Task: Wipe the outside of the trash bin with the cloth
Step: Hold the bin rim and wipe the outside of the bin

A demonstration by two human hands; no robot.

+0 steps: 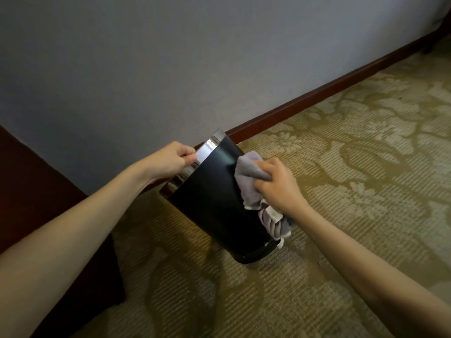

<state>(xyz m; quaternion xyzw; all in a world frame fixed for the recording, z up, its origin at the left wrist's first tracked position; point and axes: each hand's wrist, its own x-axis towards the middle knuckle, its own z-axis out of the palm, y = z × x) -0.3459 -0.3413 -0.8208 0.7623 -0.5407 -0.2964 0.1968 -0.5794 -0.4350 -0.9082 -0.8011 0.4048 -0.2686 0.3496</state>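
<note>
A black trash bin (214,201) with a shiny metal rim stands tilted on the carpet, its top leaning toward the wall. My left hand (170,159) grips the metal rim at the upper left. My right hand (278,184) holds a bunched grey cloth (249,179) pressed against the bin's right side, about halfway up. Part of the cloth hangs down below my hand along the bin's lower wall. The bin's inside is hidden.
A grey wall (170,69) with a dark wooden skirting board (317,93) runs behind the bin. Dark wooden furniture (36,191) stands at the left. Patterned green-beige carpet (353,167) covers the floor to the right and front.
</note>
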